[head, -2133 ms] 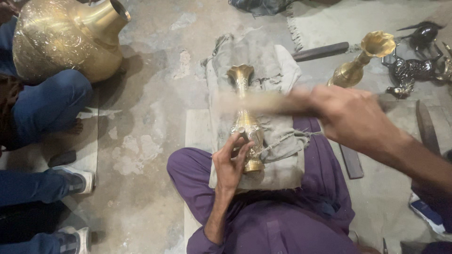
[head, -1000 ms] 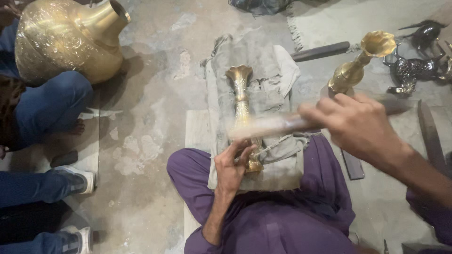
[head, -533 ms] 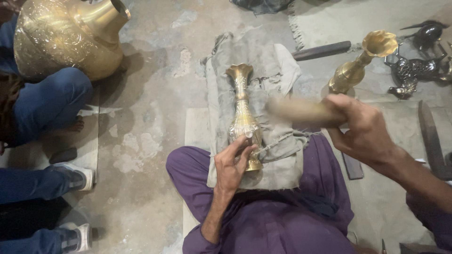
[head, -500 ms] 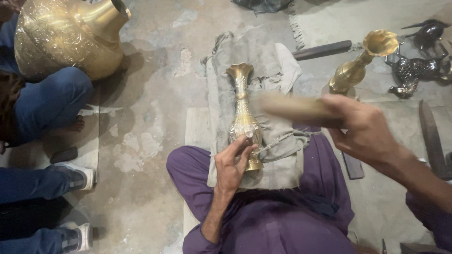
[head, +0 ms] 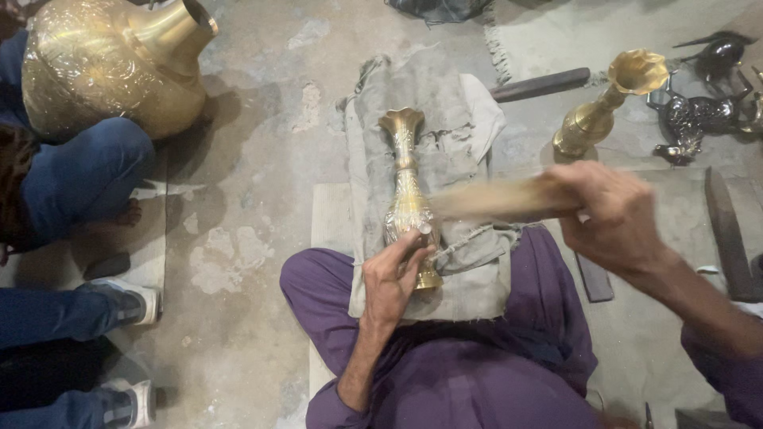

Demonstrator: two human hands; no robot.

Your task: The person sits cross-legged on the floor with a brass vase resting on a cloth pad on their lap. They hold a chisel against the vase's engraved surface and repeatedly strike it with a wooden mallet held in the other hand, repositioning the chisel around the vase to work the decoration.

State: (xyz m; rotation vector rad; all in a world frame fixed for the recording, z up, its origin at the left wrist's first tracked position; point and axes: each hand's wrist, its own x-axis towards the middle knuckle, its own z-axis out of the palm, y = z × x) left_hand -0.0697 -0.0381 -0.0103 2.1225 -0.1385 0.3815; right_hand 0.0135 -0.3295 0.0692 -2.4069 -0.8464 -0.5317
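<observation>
A seated person holds a slim brass vase on a cloth over the lap while swinging a wooden stick.

At far left, a large engraved brass pot [head: 103, 67] rests by another person's blue-trousered knee [head: 87, 175]. In the centre, the left hand [head: 395, 274] is closed around the lower body of the engraved brass vase [head: 407, 199], which lies lengthwise on a grey cloth [head: 433, 151], mouth pointing away. To the right, the right hand [head: 612, 214] is clenched around a blurred wooden stick [head: 497, 199] just beside the vase. Farther right, a second brass vase [head: 608, 103] stands near dark metal figurines [head: 699, 115].
</observation>
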